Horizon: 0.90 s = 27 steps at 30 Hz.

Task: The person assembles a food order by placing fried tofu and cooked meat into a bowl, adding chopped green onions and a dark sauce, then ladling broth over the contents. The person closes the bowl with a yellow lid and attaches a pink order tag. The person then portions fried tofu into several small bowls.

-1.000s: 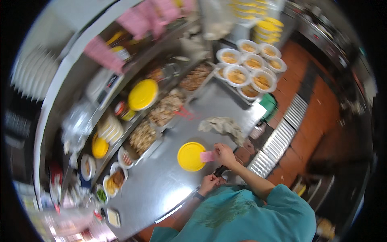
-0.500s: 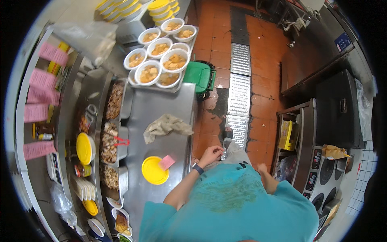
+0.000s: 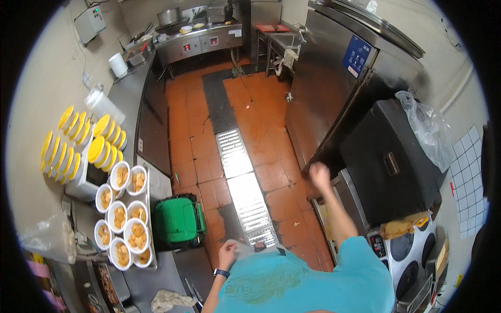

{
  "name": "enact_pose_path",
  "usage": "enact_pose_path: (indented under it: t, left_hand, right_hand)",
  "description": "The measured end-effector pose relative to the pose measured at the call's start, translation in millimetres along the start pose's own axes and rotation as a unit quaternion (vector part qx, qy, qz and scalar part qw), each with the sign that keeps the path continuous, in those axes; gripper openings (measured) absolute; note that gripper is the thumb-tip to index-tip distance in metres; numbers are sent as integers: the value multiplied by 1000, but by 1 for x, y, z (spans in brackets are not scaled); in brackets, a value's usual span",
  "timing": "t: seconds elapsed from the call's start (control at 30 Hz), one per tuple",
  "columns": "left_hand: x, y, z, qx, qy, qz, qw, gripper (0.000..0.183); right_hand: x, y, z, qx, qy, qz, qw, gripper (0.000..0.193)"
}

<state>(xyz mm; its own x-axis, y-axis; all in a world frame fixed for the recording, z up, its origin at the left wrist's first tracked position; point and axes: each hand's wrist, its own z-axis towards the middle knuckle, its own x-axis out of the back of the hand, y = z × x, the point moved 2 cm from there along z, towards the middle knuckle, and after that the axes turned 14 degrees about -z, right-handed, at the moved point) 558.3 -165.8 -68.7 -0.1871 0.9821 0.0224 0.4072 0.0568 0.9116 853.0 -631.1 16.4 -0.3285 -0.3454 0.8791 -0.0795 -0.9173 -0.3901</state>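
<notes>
My left hand (image 3: 228, 254), with a dark watch on its wrist, hangs in front of my body above the tiled floor. Its fingers are loosely bent and I see nothing in them. My right arm reaches forward on the right side. At its end my right hand (image 3: 319, 175) is smeared by motion, so its fingers do not show clearly. It appears over the gap beside the steel fridge (image 3: 326, 83) and a black box-shaped appliance (image 3: 391, 161). Whether it touches anything cannot be told.
Left, white bowls of food (image 3: 136, 237) crowd a tray near stacked yellow-lidded tubs (image 3: 104, 151) and a grey cloth (image 3: 169, 301). A green bin (image 3: 180, 221) stands on the floor beside a metal drain grate (image 3: 245, 193). Ahead is a stove (image 3: 201, 44); right, round hotplates (image 3: 402, 248).
My view has swung up and ahead, bringing the stove and far kitchen into sight. My right arm has swung forward from beside my body. The yellow lid on the counter has left view.
</notes>
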Motion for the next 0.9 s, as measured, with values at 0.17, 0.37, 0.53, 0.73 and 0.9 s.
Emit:
enact_pose_path:
  t: [0.17, 0.37, 0.53, 0.73, 0.9]
  left_hand:
    - [7, 43, 96, -26, 43, 74, 996, 18]
    - [-25, 61, 265, 73, 16, 38, 996, 18]
    - [-113, 157, 450, -25, -125, 34, 991, 28]
    - [-219, 320, 624, -214, -225, -3, 950, 18]
    - [-287, 370, 725, -111, -331, 15, 937, 17]
  right_hand:
    - [249, -101, 334, 148, 380, -36, 913, 22]
    - [441, -113, 559, 27, 421, -319, 849, 34]
    - [459, -74, 662, -136, 164, -469, 857, 51]
    - [456, -78, 649, -49, 176, -496, 849, 45]
    - [449, -89, 645, -60, 182, -469, 862, 45]
